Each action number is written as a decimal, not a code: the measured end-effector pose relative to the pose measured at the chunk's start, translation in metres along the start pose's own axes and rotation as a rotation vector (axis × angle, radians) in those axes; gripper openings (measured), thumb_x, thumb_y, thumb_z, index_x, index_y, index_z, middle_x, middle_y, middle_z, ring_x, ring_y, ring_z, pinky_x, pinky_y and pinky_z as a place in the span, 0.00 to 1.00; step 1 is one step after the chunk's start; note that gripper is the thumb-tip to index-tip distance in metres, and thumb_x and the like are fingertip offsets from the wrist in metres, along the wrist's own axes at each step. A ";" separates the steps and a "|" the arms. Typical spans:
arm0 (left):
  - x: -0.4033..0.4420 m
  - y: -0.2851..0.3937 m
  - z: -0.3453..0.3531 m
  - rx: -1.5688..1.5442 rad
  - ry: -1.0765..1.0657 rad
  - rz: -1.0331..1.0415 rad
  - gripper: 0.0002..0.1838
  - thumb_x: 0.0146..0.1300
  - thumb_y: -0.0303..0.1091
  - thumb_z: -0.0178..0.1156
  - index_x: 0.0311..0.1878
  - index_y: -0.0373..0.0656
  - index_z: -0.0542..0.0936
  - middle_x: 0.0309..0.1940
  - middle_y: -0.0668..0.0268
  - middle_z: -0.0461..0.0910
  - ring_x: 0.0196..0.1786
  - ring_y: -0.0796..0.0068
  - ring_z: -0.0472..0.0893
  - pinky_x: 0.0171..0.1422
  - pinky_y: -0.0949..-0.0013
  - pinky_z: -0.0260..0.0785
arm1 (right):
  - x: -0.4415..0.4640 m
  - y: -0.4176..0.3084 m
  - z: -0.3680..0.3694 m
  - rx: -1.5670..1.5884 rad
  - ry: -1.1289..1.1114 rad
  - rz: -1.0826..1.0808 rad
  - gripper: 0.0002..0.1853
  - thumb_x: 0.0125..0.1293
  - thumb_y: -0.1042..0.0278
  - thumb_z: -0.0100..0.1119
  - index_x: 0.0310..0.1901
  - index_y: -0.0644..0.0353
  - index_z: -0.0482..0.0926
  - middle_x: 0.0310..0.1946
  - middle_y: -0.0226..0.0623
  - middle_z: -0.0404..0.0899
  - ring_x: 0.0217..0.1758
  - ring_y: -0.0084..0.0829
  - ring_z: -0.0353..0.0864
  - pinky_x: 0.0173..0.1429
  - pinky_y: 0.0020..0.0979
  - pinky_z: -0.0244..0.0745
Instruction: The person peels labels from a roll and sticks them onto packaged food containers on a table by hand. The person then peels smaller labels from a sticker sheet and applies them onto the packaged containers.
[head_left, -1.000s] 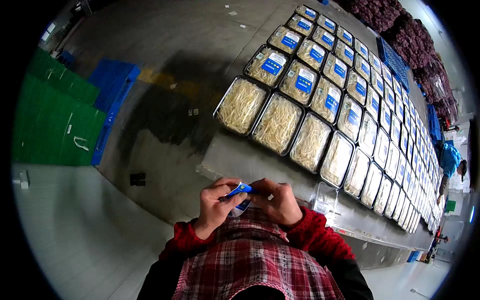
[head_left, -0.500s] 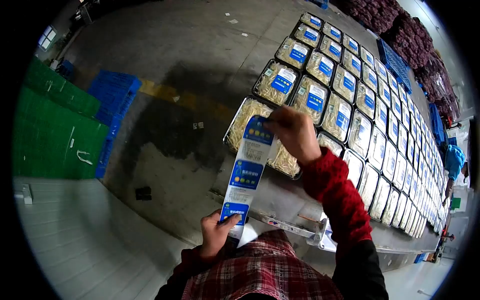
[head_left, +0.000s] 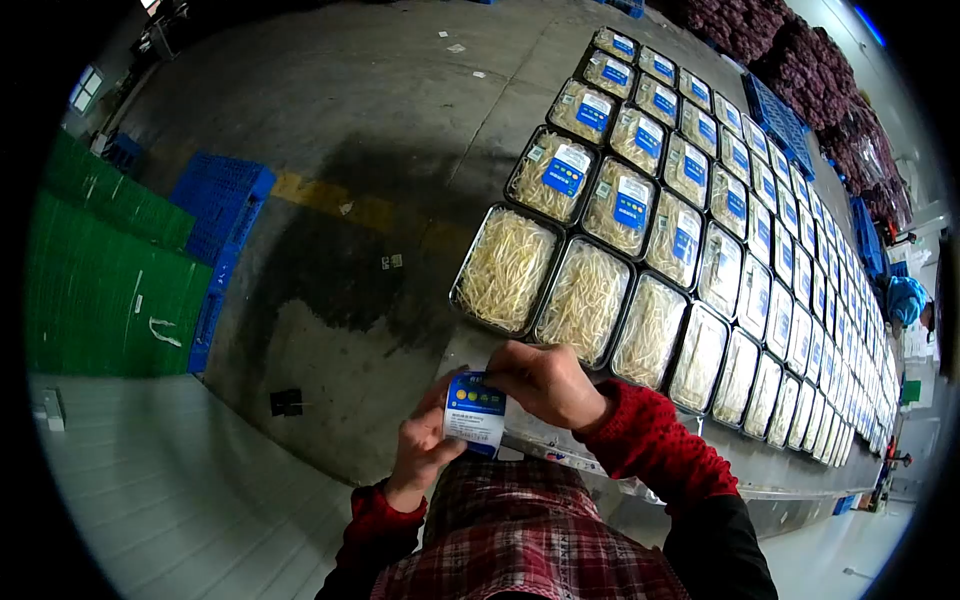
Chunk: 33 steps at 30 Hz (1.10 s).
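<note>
Blue and white printed labels [head_left: 476,412] are in my left hand [head_left: 424,446], whose thumb lies on their lower part. My right hand [head_left: 550,384] pinches the top edge of the labels, its fingers closed. Both hands are in front of the near edge of a table. Just beyond them are black trays of pale sprouts [head_left: 508,268] under clear film; the nearest row shows no blue labels. A tray in the second row [head_left: 550,174] bears a blue and white label.
Many more trays cover the metal table [head_left: 780,474] toward the right. Blue pallets [head_left: 228,200] and green sheeting [head_left: 110,270] are at the left. Piled purple net sacks [head_left: 810,75] stand behind the table. Another person in blue [head_left: 907,300] is at the far right.
My right hand first stretched a long strip of labels up and away over the trays. It has now come back beside my left hand, and only a short piece shows.
</note>
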<state>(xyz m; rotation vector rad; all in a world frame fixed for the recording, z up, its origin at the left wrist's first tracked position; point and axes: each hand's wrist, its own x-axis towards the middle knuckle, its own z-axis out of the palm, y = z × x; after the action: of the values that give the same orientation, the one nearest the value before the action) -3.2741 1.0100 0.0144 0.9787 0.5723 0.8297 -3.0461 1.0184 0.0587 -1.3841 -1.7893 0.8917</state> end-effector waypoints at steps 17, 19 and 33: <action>-0.034 0.004 0.020 0.304 0.257 -0.189 0.11 0.65 0.29 0.66 0.48 0.35 0.82 0.36 0.67 0.85 0.35 0.84 0.80 0.40 0.74 0.74 | 0.094 0.103 -0.042 -0.227 0.248 0.419 0.24 0.53 0.62 0.77 0.47 0.68 0.81 0.38 0.50 0.85 0.40 0.39 0.86 0.44 0.36 0.80; -0.030 -0.014 0.017 0.447 0.266 -0.190 0.12 0.63 0.30 0.68 0.46 0.33 0.82 0.35 0.65 0.85 0.35 0.80 0.81 0.40 0.72 0.75 | 0.076 0.086 -0.066 -0.542 0.001 0.596 0.17 0.61 0.56 0.67 0.45 0.61 0.83 0.41 0.46 0.86 0.43 0.43 0.86 0.45 0.42 0.82; 0.006 0.003 0.057 0.882 -0.055 0.225 0.20 0.61 0.31 0.66 0.53 0.27 0.79 0.41 0.55 0.84 0.42 0.65 0.80 0.49 0.65 0.73 | -0.069 0.020 0.004 0.036 0.179 0.073 0.13 0.48 0.68 0.71 0.33 0.67 0.82 0.28 0.53 0.81 0.36 0.56 0.81 0.40 0.46 0.76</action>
<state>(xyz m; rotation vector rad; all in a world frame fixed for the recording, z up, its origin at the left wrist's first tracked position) -3.2295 0.9878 0.0428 1.8909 0.8123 0.7426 -3.0266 0.9544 0.0314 -1.4657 -1.5906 0.8069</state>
